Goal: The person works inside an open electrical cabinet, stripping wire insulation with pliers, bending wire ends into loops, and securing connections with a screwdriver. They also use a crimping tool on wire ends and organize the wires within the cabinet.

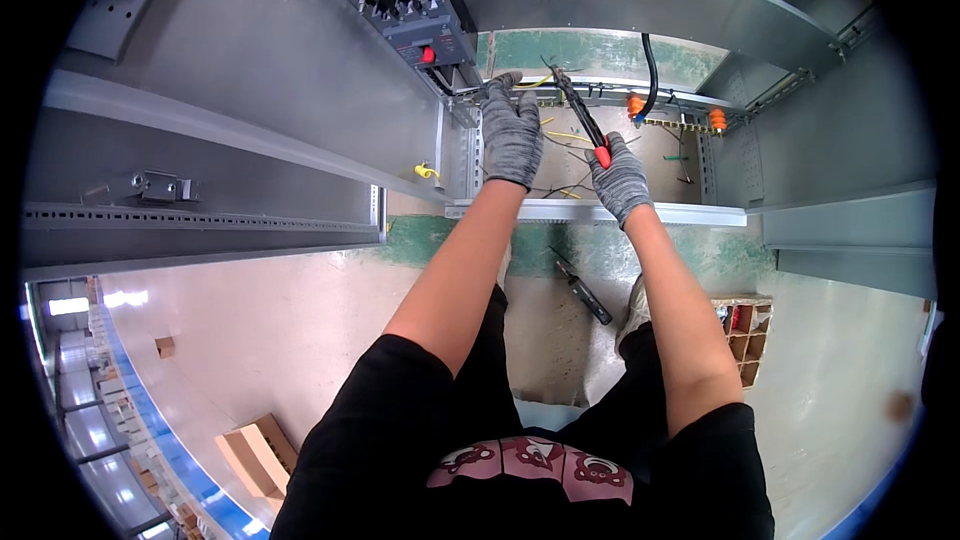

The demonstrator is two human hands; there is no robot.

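My left hand (512,135), in a grey knit glove, reaches to the frame rail just below a circuit breaker (430,38) with a red switch. Its fingers look stretched out and apart, close to thin wires, with nothing visibly held. My right hand (620,180), gloved the same, is closed around a long black hand tool with a red end (585,118). The tool slants up and left toward a yellow wire (535,84) at the rail; its exact kind is hard to tell. Cut wire pieces (570,136) lie inside the cabinet's base frame (610,212).
Grey sheet-metal panels (290,50) stand on both sides. Orange insulators (717,120) and a black cable (651,70) are at the right. On the floor lie a dark power screwdriver (588,298) between my feet, a divided parts box (755,325) and a cardboard box (240,460).
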